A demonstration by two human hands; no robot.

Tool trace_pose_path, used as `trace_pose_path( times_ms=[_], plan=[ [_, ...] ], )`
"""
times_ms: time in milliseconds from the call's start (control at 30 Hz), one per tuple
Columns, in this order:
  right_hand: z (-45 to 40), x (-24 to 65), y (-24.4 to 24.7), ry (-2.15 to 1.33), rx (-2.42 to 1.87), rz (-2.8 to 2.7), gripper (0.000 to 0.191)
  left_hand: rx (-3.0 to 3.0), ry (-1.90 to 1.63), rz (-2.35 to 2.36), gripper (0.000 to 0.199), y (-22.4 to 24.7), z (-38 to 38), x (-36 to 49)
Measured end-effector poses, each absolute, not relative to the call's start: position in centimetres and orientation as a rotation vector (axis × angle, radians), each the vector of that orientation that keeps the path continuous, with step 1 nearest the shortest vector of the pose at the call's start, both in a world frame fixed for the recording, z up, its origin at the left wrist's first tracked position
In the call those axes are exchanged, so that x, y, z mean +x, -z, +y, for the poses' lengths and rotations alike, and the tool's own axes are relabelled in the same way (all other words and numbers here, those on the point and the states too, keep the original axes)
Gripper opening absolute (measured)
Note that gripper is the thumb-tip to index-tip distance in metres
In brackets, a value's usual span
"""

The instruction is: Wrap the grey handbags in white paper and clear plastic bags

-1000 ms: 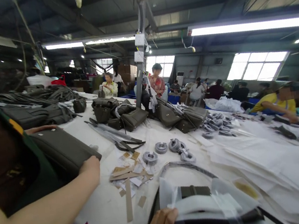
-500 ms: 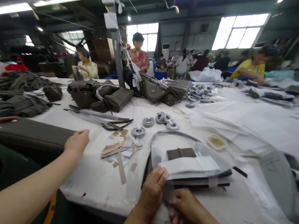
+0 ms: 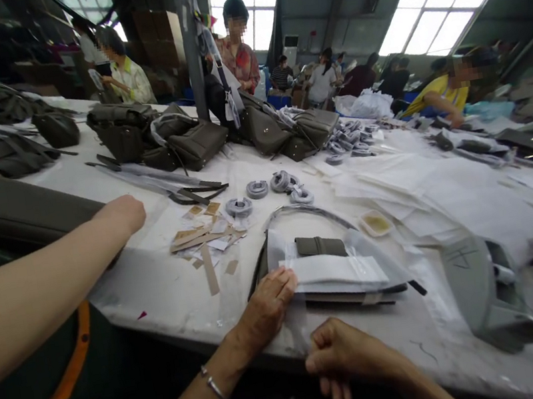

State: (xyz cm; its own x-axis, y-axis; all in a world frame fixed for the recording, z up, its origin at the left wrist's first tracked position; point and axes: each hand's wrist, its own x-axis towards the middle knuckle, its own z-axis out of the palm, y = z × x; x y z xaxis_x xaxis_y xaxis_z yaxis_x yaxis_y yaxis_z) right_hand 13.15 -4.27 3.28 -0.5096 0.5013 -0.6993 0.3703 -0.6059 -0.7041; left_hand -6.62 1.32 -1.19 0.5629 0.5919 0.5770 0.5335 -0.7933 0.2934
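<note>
A dark olive handbag (image 3: 312,247) lies on the table before me, with a white sheet (image 3: 333,271) across its front and translucent wrapping around it. My left hand (image 3: 270,300) rests on the left end of the sheet, fingers stretched out and flat; its thumb is hidden. A clear plastic strip (image 3: 297,326) runs from beneath the left hand toward the table edge. Lower right of it, my right hand (image 3: 344,356) is closed, thumb and forefinger pinched by the strip's end. The bag's handle (image 3: 306,210) arches behind it.
At left, another person's arm (image 3: 100,236) reaches over a dark bag (image 3: 20,208). Beyond my hands are paper scraps (image 3: 204,236), wrapped coils (image 3: 257,189), a small dish (image 3: 376,223) and piled bags (image 3: 201,142). A grey wrapped piece (image 3: 477,287) lies at right.
My right hand has moved slightly right, away from my left hand, which stays on the sheet. The view has tilted down. The neighbour's arm remains over the dark bag.
</note>
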Motion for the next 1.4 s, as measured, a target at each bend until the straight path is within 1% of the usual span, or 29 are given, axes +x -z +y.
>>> trace_pose_path(
  times_ms=[33, 67, 100, 133, 200, 267, 367, 400, 467, 500, 567, 633, 700, 833, 933, 967, 1067, 1233, 1333, 1400],
  plan=[
    [-4.2, 14.0, -4.5, -2.373, -1.466, -1.388, 0.032, 2.7, -1.044, 0.958, 0.062, 1.1, 1.3, -6.7],
    [-4.1, 14.7, -5.9, -2.364, -1.442, -1.416, 0.03, 2.701, -1.043, 0.945, 0.063, 1.1, 1.3, -6.7],
    [-3.9, 15.3, -7.1, -2.276, -1.443, -1.447, 0.03, 2.701, -1.043, 0.939, 0.063, 1.0, 1.3, -6.7],
    [-3.6, 15.7, -8.3, -2.096, -1.463, -1.482, 0.03, 2.7, -1.043, 0.937, 0.063, 0.9, 1.3, -6.7],
    [-3.1, 15.8, -10.1, -1.622, -1.492, -1.579, 0.032, 2.696, -1.037, 0.938, 0.062, 0.8, 1.3, -6.7],
    [-3.0, 15.4, -10.6, -1.242, -1.449, -1.744, 0.03, 2.691, -1.038, 0.946, 0.062, 0.8, 1.3, -6.7],
    [-4.2, 14.5, -8.9, -1.049, -1.283, -2.146, 0.018, 2.693, -1.04, 0.953, 0.064, 0.8, 1.2, -6.8],
    [-4.7, 14.3, -7.8, -0.99, -1.231, -2.272, 0.018, 2.694, -1.037, 0.947, 0.065, 0.8, 1.2, -6.8],
    [-5.8, 13.9, -5.3, -0.804, -1.184, -2.433, 0.03, 2.698, -1.032, 0.933, 0.066, 0.9, 1.3, -6.8],
    [-6.3, 13.8, -4.1, -0.707, -1.183, -2.462, 0.032, 2.702, -1.031, 0.929, 0.067, 0.9, 1.3, -6.8],
    [-6.8, 13.5, -1.9, -0.582, -1.19, -2.445, 0.025, 2.711, -1.031, 0.93, 0.067, 0.9, 1.3, -6.7],
    [-7.1, 13.3, -0.6, -0.532, -1.177, -2.371, 0.015, 2.724, -1.031, 0.929, 0.069, 1.0, 1.3, -6.7],
    [-7.2, 13.1, -0.1, -0.518, -1.168, -2.292, 0.01, 2.735, -1.025, 0.927, 0.071, 1.0, 1.3, -6.7],
    [-7.0, 13.0, -0.3, -0.558, -1.184, -2.254, 0.011, 2.732, -0.986, 0.941, 0.074, 1.2, 1.3, -6.7],
    [-6.6, 13.1, -0.4, -0.642, -1.198, -2.253, 0.027, 2.725, -0.998, 0.945, 0.075, 1.2, 1.3, -6.7],
    [-6.4, 13.2, -0.3, -0.673, -1.199, -2.231, 0.026, 2.727, -1.007, 0.944, 0.074, 1.2, 1.3, -6.7],
    [-5.6, 13.1, 0.1, -0.746, -1.168, -2.145, 0.01, 2.735, -1.016, 0.946, 0.073, 1.1, 1.4, -6.7],
    [-5.0, 13.0, 0.8, -0.645, -1.12, -2.176, 0.014, 2.742, -1.05, 0.941, 0.069, 1.4, 1.4, -6.8],
    [-5.0, 13.4, 0.9, -0.672, -1.055, -2.211, 0.008, 2.76, -1.063, 0.942, 0.067, 1.4, 1.5, -6.8],
    [-5.0, 13.6, 0.8, -0.691, -1.02, -2.218, 0.011, 2.764, -1.058, 0.944, 0.066, 1.4, 1.5, -6.8]
  ],
)
